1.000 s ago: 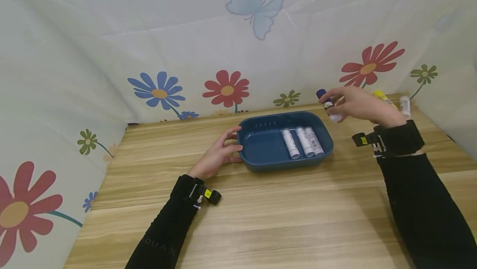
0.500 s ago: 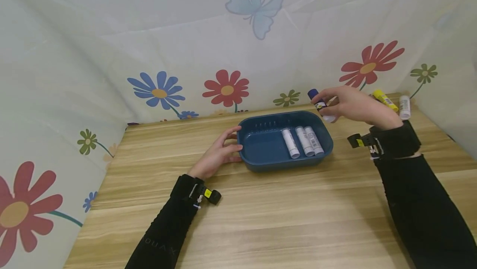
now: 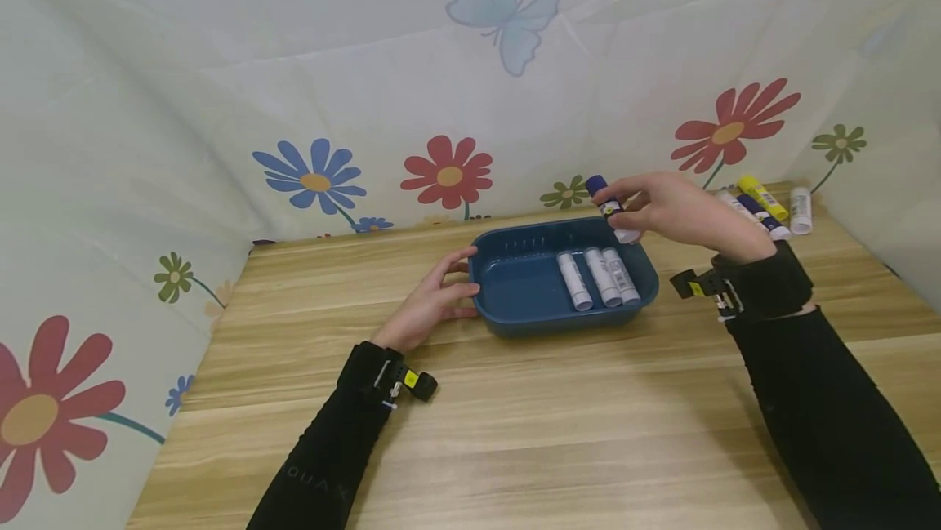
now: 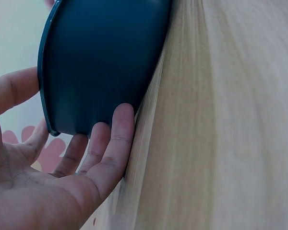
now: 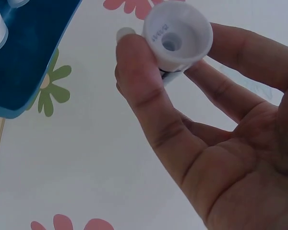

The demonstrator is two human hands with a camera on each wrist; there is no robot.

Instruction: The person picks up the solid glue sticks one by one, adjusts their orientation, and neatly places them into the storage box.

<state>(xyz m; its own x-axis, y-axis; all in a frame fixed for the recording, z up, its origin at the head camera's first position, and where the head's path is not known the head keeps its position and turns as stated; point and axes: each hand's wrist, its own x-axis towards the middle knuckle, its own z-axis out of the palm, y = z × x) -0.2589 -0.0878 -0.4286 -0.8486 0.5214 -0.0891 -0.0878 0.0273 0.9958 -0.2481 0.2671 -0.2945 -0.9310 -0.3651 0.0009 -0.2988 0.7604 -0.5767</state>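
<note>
My right hand point(image 3: 665, 207) pinches a glue stick point(image 3: 610, 208) with a dark blue cap between thumb and fingers. It is tilted over the back right rim of the blue tray point(image 3: 515, 319), cap up. Its hollow white base point(image 5: 178, 36) faces the right wrist camera. Inside the tray's right half lie three white glue sticks point(image 3: 574, 281), side by side. My left hand point(image 3: 430, 304) rests against the tray's left end, fingers spread and fairly straight. In the left wrist view, the fingertips point(image 4: 123, 117) touch the tray's outer wall low down near the table.
At the table's back right corner lie several more glue sticks, among them a yellow one point(image 3: 762, 197), a dark blue one point(image 3: 764, 216) and a white one point(image 3: 800, 211). A flower-printed curtain point(image 3: 367, 89) stands behind the wooden table point(image 3: 551, 432).
My right hand has moved left with the glue stick, from beside the tray to over its back right rim. More glue sticks show behind the wrist. Left hand and tray have stayed put.
</note>
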